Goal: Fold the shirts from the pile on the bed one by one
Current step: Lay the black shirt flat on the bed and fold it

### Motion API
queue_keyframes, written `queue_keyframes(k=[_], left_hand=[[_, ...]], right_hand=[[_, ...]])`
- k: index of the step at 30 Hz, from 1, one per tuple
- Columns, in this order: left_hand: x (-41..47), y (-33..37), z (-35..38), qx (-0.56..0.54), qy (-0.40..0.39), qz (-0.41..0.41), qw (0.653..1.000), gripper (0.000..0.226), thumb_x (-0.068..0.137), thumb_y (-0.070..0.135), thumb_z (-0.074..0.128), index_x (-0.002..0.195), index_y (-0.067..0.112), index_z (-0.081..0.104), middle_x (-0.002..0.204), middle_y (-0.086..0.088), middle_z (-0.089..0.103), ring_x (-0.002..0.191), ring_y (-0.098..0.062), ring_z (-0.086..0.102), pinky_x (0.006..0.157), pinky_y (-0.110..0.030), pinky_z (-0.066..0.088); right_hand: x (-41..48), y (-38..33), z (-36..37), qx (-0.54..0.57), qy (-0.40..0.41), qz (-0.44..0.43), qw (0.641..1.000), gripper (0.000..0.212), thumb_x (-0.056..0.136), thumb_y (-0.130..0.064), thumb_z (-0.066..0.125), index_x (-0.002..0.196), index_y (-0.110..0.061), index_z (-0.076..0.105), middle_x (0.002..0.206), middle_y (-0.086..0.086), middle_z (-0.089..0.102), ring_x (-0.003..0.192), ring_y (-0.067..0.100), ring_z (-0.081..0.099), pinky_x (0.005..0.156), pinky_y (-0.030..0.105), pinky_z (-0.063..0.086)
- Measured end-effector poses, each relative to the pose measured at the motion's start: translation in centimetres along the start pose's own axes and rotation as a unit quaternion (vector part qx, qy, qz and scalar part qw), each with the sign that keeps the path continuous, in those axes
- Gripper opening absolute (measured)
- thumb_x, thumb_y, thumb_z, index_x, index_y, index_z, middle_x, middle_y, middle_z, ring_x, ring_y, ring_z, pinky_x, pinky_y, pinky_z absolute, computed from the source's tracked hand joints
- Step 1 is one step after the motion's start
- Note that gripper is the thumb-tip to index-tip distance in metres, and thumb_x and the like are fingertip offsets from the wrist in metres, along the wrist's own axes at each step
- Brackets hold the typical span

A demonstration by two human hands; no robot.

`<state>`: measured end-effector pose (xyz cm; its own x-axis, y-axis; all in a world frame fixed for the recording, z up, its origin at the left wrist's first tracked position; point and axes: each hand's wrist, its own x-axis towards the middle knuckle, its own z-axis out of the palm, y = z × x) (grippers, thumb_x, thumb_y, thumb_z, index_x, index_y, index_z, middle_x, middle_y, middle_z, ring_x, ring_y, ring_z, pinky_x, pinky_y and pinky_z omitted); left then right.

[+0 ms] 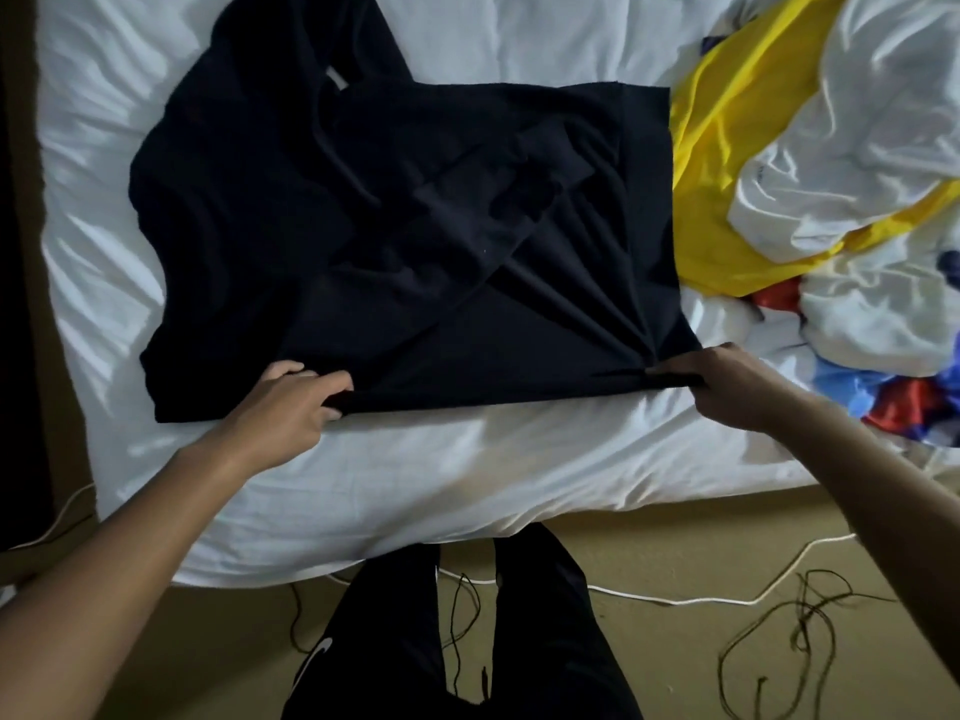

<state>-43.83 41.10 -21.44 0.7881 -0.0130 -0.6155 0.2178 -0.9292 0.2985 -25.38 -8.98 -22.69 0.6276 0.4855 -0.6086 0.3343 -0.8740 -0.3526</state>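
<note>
A black shirt (395, 241) lies spread over the white bed (467, 475), partly folded, with creases running toward its near right corner. My left hand (291, 402) grips the shirt's near edge at the left, fingers curled round the cloth. At the near right corner my right hand (727, 387) pinches the bunched edge. The pile of shirts (831, 200) sits to the right on the bed: a yellow one, white ones and red and blue pieces, touching the black shirt's right side.
The bed's near edge runs across the lower middle. Below it is tan floor with a white cable (675, 600) and tangled dark cords (800, 631). My legs in black trousers (457, 641) stand against the bed. A dark strip borders the far left.
</note>
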Motion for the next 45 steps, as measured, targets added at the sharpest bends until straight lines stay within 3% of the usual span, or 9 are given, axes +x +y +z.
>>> queue_keyframes(k=[6,10,15,20,25,31,39,42,45], left_hand=[[2.1,0.9,-3.9,-0.013,0.078,-0.014,0.997,0.028,0.094,0.02,0.073,0.12,0.024,0.065,0.094,0.005,0.056,0.113,-0.032,0.053,0.105,-0.038,0.03],[6.8,0.9,-4.7,0.016,0.157,-0.024,0.987,0.035,0.09,0.019,0.078,0.122,0.017,0.063,0.109,-0.005,0.068,0.11,-0.033,0.056,0.103,-0.049,0.032],[7.7,1.5,-2.5,0.051,0.196,-0.026,0.979,0.057,0.08,0.015,0.086,0.131,0.018,0.061,0.126,-0.008,0.057,0.119,-0.034,0.053,0.112,-0.051,0.029],[4.6,3.9,0.7,0.048,0.295,-0.028,0.954,0.053,0.087,0.023,0.08,0.135,0.012,0.06,0.14,-0.013,0.053,0.132,-0.036,0.048,0.109,-0.054,0.032],[4.3,3.2,4.3,0.02,0.158,-0.039,0.987,0.061,0.102,0.029,0.061,0.158,0.021,0.039,0.172,-0.003,0.017,0.16,-0.025,0.009,0.121,-0.06,0.016],[4.3,3.1,0.9,-0.042,0.272,-0.022,0.961,0.048,0.1,0.022,0.061,0.147,0.014,0.053,0.163,-0.008,0.037,0.154,-0.028,0.026,0.12,-0.05,0.023],[1.3,-6.0,-1.8,-0.121,0.289,-0.241,0.919,0.056,0.096,0.027,0.066,0.148,0.015,0.047,0.156,-0.013,0.04,0.146,-0.034,0.035,0.118,-0.059,0.027],[-0.5,-9.6,-1.1,-0.186,0.214,-0.341,0.896,0.066,0.092,0.04,0.07,0.148,0.015,0.044,0.147,-0.015,0.05,0.136,-0.038,0.045,0.111,-0.058,0.035],[-2.7,-11.8,-0.1,-0.224,0.184,-0.343,0.893,0.05,0.088,0.047,0.069,0.126,0.015,0.06,0.119,-0.012,0.067,0.113,-0.039,0.061,0.098,-0.052,0.047]], right_hand=[[0.5,0.6,-4.4,0.177,0.008,0.016,0.984,0.029,0.087,-0.008,0.081,0.08,-0.036,0.074,0.068,-0.01,0.07,0.067,-0.001,0.065,0.065,0.013,0.047],[3.4,1.7,-4.1,0.366,0.137,0.11,0.914,0.046,0.075,-0.054,0.087,0.105,-0.019,0.079,0.098,0.005,0.079,0.096,0.017,0.074,0.092,0.043,0.059],[5.1,0.7,-2.3,0.388,0.136,0.143,0.9,0.026,0.095,-0.033,0.074,0.112,-0.013,0.076,0.102,0.007,0.078,0.093,0.013,0.072,0.084,0.031,0.057],[4.6,0.6,-1.4,0.242,0.192,0.181,0.934,0.018,0.093,-0.034,0.075,0.101,-0.018,0.074,0.079,-0.005,0.068,0.086,0.022,0.067,0.077,0.035,0.048],[4.8,-0.8,-0.5,0.204,0.259,0.227,0.916,0.039,0.089,-0.028,0.078,0.122,-0.01,0.065,0.114,0.011,0.069,0.108,0.033,0.063,0.093,0.043,0.046],[7.2,-7.3,-1.0,0.073,0.361,0.084,0.926,0.041,0.084,-0.013,0.064,0.125,-0.013,0.061,0.131,0.016,0.053,0.117,0.04,0.046,0.101,0.043,0.035],[15.7,-22.2,-1.7,0.044,0.211,-0.123,0.969,0.048,0.093,-0.016,0.066,0.139,-0.014,0.055,0.147,0.008,0.05,0.134,0.035,0.043,0.106,0.052,0.043],[19.3,-25.4,-1.5,-0.053,0.138,-0.148,0.978,0.068,0.091,-0.017,0.067,0.153,-0.015,0.04,0.161,0.009,0.035,0.151,0.034,0.024,0.12,0.055,0.026],[22.3,-25.8,-2.6,-0.18,0.084,-0.123,0.972,0.066,0.088,-0.024,0.071,0.147,-0.018,0.043,0.142,0.012,0.051,0.135,0.036,0.041,0.114,0.054,0.027]])
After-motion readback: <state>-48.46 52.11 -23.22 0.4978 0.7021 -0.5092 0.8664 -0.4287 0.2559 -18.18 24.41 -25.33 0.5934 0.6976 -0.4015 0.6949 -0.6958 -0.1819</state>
